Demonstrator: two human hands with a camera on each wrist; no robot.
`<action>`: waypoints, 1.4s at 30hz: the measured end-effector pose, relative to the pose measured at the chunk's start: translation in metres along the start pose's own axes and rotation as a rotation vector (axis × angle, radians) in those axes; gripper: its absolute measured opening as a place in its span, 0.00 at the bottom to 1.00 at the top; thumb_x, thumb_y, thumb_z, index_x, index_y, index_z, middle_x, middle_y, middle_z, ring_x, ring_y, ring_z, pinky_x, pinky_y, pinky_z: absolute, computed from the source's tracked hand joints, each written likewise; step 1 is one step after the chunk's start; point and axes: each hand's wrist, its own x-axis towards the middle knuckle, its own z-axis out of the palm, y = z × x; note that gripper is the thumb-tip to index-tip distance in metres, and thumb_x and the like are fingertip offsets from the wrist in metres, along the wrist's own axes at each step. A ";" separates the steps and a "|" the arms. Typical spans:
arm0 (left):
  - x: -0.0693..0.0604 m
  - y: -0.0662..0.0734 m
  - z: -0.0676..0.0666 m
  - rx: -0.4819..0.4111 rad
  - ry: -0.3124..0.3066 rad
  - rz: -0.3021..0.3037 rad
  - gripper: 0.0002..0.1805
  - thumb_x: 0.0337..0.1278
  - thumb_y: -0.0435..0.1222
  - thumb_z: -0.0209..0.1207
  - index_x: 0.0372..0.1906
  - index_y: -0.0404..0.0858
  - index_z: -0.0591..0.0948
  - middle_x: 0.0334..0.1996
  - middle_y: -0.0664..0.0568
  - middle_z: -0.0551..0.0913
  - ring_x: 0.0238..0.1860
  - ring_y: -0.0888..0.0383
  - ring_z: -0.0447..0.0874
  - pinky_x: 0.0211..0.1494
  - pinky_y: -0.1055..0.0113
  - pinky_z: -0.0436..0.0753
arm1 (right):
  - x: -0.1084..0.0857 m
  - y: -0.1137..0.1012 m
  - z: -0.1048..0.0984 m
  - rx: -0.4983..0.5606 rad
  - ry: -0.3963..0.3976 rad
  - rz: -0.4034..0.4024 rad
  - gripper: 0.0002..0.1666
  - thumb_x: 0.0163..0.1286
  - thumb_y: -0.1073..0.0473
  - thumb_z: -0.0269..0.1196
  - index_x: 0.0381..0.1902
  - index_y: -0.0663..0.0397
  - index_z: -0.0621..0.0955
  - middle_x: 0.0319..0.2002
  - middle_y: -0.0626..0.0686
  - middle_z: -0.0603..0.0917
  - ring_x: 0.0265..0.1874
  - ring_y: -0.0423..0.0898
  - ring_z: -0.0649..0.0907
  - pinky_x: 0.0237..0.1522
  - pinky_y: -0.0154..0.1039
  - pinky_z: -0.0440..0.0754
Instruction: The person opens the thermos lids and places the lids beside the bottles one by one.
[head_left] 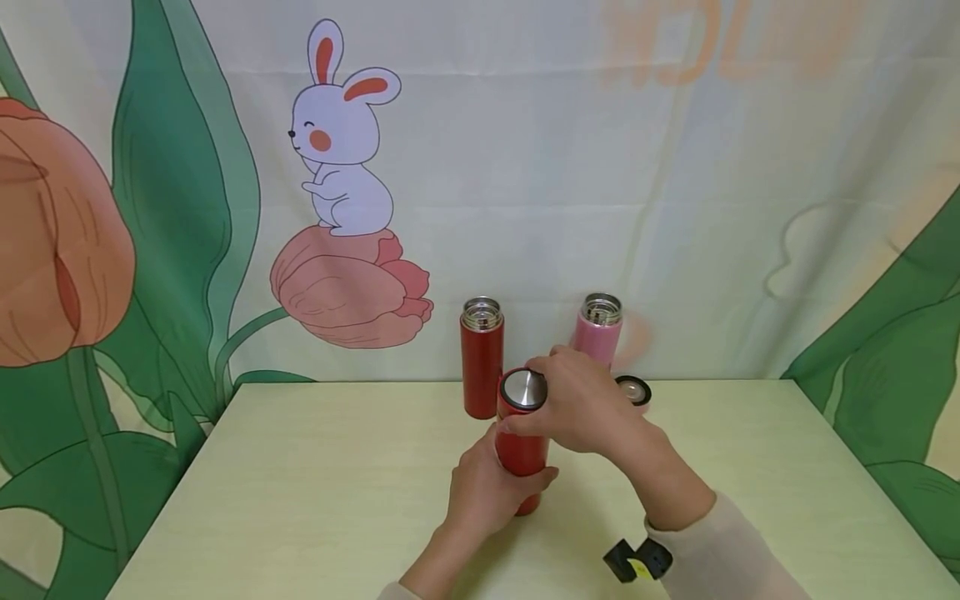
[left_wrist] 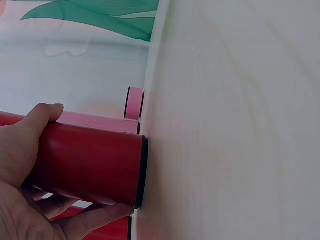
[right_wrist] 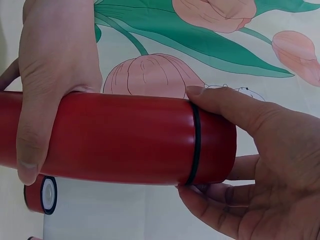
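A red thermos bottle (head_left: 522,454) stands upright at the table's front middle, its lid (head_left: 523,389) on top with a steel disc and black rim. My left hand (head_left: 483,492) grips the bottle around its body, thumb on one side, in the left wrist view just above its black base. My right hand (head_left: 581,400) holds the lid from the right, fingers and thumb around it. In the right wrist view the lid (right_wrist: 217,145) sits against the body with a black ring between them.
Behind stand an open red bottle (head_left: 482,358) and an open pink bottle (head_left: 598,329), partly hidden by my right hand. A pink lid (left_wrist: 134,103) rests near the pink bottle. A loose red lid (right_wrist: 35,195) shows in the right wrist view. A printed curtain (head_left: 525,167) hangs behind the table.
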 end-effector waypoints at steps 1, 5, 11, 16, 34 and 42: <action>0.000 0.000 0.000 0.000 -0.003 0.000 0.38 0.46 0.58 0.76 0.61 0.49 0.75 0.51 0.58 0.86 0.52 0.56 0.84 0.50 0.52 0.85 | 0.000 0.000 0.000 -0.003 -0.003 -0.004 0.32 0.54 0.39 0.78 0.47 0.55 0.85 0.35 0.48 0.81 0.36 0.44 0.80 0.34 0.38 0.80; 0.000 0.000 0.000 0.010 -0.002 0.004 0.38 0.46 0.59 0.75 0.61 0.50 0.75 0.50 0.58 0.86 0.51 0.57 0.84 0.51 0.52 0.85 | 0.001 0.001 -0.003 -0.015 -0.027 -0.020 0.35 0.53 0.39 0.79 0.51 0.56 0.85 0.36 0.49 0.81 0.37 0.44 0.79 0.34 0.37 0.79; 0.000 0.000 -0.001 0.016 0.004 0.005 0.37 0.45 0.60 0.75 0.59 0.51 0.75 0.48 0.60 0.86 0.50 0.58 0.84 0.49 0.52 0.83 | 0.004 0.003 -0.007 0.007 -0.083 -0.037 0.38 0.54 0.43 0.79 0.58 0.57 0.85 0.39 0.49 0.83 0.39 0.45 0.80 0.35 0.36 0.81; 0.000 0.000 -0.001 0.006 0.004 0.008 0.37 0.45 0.60 0.75 0.59 0.51 0.75 0.48 0.60 0.86 0.49 0.58 0.84 0.49 0.53 0.83 | 0.006 0.006 -0.008 0.014 -0.109 -0.059 0.35 0.56 0.46 0.77 0.59 0.55 0.84 0.42 0.50 0.83 0.41 0.45 0.80 0.38 0.36 0.82; 0.001 0.000 -0.001 0.002 -0.014 0.000 0.38 0.45 0.59 0.75 0.60 0.51 0.74 0.50 0.59 0.85 0.51 0.57 0.83 0.50 0.53 0.84 | 0.012 0.012 -0.014 0.070 -0.183 -0.145 0.27 0.56 0.55 0.76 0.56 0.48 0.85 0.39 0.48 0.81 0.39 0.44 0.79 0.39 0.37 0.81; 0.001 0.001 -0.001 -0.004 -0.014 0.010 0.37 0.46 0.59 0.75 0.60 0.51 0.75 0.49 0.60 0.86 0.50 0.58 0.83 0.50 0.55 0.83 | 0.014 0.016 -0.018 0.072 -0.223 -0.182 0.34 0.57 0.58 0.75 0.64 0.50 0.83 0.43 0.49 0.82 0.42 0.45 0.80 0.43 0.37 0.82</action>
